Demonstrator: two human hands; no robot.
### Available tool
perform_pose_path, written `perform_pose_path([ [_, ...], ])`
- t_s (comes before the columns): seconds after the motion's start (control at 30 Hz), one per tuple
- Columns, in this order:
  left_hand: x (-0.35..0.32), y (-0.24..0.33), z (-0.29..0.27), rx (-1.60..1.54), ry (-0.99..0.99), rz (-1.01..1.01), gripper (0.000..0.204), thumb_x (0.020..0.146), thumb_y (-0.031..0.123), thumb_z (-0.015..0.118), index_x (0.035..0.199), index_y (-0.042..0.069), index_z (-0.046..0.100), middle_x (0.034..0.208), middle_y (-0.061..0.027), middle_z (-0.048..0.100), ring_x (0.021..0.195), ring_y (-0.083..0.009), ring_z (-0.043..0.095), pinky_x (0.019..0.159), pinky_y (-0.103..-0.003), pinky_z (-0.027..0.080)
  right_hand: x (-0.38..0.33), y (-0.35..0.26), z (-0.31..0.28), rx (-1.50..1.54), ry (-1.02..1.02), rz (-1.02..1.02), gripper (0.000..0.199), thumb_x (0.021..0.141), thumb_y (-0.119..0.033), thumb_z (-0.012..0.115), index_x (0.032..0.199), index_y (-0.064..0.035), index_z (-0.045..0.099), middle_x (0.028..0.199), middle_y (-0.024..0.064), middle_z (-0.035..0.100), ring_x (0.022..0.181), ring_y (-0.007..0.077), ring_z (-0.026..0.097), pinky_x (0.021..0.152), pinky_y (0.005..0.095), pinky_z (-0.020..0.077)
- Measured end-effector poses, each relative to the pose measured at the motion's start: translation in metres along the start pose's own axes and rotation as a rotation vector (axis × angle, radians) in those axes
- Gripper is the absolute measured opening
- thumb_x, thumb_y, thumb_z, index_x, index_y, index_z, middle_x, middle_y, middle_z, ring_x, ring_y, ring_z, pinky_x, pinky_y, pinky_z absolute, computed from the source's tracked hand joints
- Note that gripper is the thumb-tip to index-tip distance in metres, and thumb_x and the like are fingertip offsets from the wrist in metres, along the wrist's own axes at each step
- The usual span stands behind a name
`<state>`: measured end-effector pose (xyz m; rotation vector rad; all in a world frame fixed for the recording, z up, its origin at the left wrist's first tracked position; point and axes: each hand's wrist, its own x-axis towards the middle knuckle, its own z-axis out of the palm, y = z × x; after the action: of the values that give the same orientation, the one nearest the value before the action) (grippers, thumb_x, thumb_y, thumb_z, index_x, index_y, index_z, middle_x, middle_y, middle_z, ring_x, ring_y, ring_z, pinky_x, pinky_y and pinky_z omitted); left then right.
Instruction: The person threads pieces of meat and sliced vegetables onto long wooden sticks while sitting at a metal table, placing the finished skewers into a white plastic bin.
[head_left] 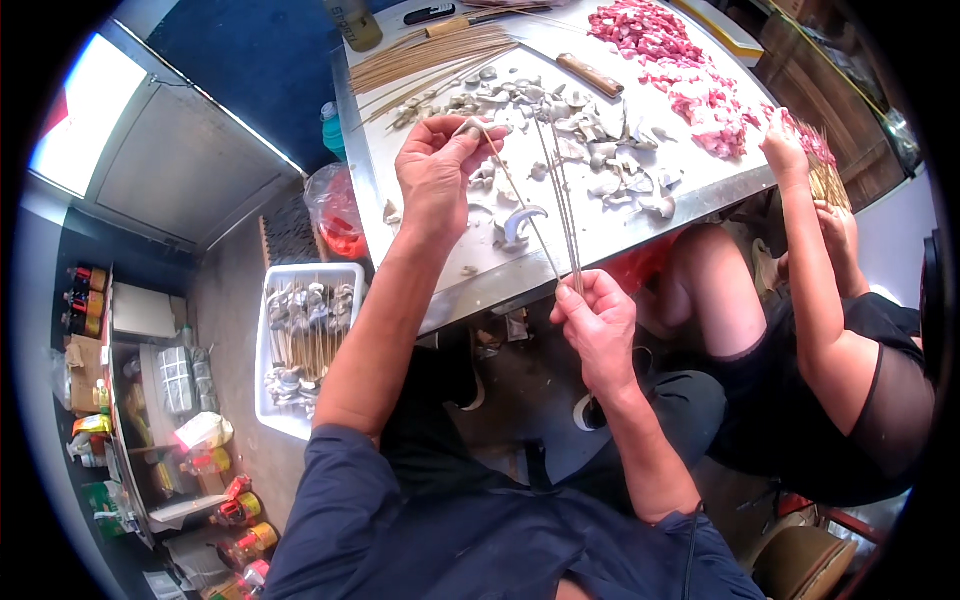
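Note:
My left hand (434,175) is raised over the table's near left part, thumb and fingers closed on a small grey-white mushroom piece (474,127) at the tip of one bamboo skewer (520,195). My right hand (603,325), just off the table's near edge, grips the lower end of that skewer along with several other thin skewers (567,205), which fan upward. Their far tips lie over the loose mushroom pieces (606,155) spread across the white tabletop (455,255). One curved mushroom slice (524,222) shows by the single skewer; I cannot tell if it is threaded on it.
Bare skewers (425,62) and a brown wooden handle (590,75) lie farther back. Pink chopped meat (700,95) is heaped at the right. Beside me a co-worker's hand (784,150) is at the meat. A white bin (264,390) of filled skewers stands left on the floor.

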<state>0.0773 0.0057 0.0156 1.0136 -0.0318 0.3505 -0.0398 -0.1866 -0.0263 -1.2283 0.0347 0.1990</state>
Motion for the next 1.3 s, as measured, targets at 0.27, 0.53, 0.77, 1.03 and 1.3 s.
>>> perform_pose_path([
  [0.27, 0.001, 0.002, -0.002, 0.009, -0.041, 0.066, 0.011, 0.087, -0.009, 0.055, 0.095, -0.001, 0.056, 0.099, -0.0186, 0.065, 0.094, -0.0308, 0.068, 0.085, -0.037, 0.059, 0.000, 0.001, 0.002, -0.003, -0.004, 0.006, 0.006, 0.092, -0.009, 0.061, 0.091, -0.0036, 0.058, 0.067, -0.0023, 0.058, 0.055, 0.0010, 0.046, 0.049, 0.0161, 0.0344],
  [0.53, 0.000, 0.001, -0.001, 0.006, -0.056, 0.087, 0.012, 0.087, -0.009, 0.055, 0.095, 0.000, 0.056, 0.100, -0.0186, 0.065, 0.095, -0.0311, 0.068, 0.085, -0.037, 0.058, -0.001, 0.000, 0.002, -0.001, -0.009, 0.013, 0.006, 0.092, -0.008, 0.061, 0.091, -0.0036, 0.058, 0.067, -0.0021, 0.058, 0.054, 0.0010, 0.045, 0.049, 0.0161, 0.0340],
  [0.77, -0.002, -0.005, -0.002, 0.010, -0.106, 0.014, 0.011, 0.086, -0.006, 0.057, 0.095, 0.001, 0.057, 0.095, -0.0162, 0.066, 0.092, -0.0310, 0.069, 0.085, -0.039, 0.058, -0.001, 0.002, 0.001, 0.012, 0.002, -0.001, 0.005, 0.092, -0.008, 0.060, 0.090, -0.0039, 0.057, 0.066, -0.0018, 0.057, 0.053, 0.0009, 0.044, 0.048, 0.0160, 0.0331],
  [1.03, -0.001, 0.002, -0.004, 0.044, -0.101, 0.015, 0.004, 0.086, 0.005, 0.063, 0.086, 0.002, 0.062, 0.079, -0.0113, 0.067, 0.077, -0.0209, 0.069, 0.074, -0.033, 0.057, -0.001, 0.005, 0.000, -0.023, 0.006, -0.019, 0.005, 0.092, -0.008, 0.060, 0.089, -0.0044, 0.057, 0.065, -0.0026, 0.057, 0.053, 0.0009, 0.045, 0.048, 0.0162, 0.0336],
  [1.3, -0.021, -0.005, 0.012, 0.371, -0.427, -0.242, 0.007, 0.082, 0.007, 0.068, 0.085, 0.001, 0.070, 0.084, -0.0060, 0.069, 0.076, -0.0101, 0.060, 0.074, -0.025, 0.047, 0.004, 0.001, -0.003, 0.032, 0.104, -0.042, 0.003, 0.093, -0.006, 0.058, 0.090, -0.0046, 0.057, 0.066, -0.0023, 0.056, 0.051, 0.0005, 0.042, 0.047, 0.0158, 0.0306],
])
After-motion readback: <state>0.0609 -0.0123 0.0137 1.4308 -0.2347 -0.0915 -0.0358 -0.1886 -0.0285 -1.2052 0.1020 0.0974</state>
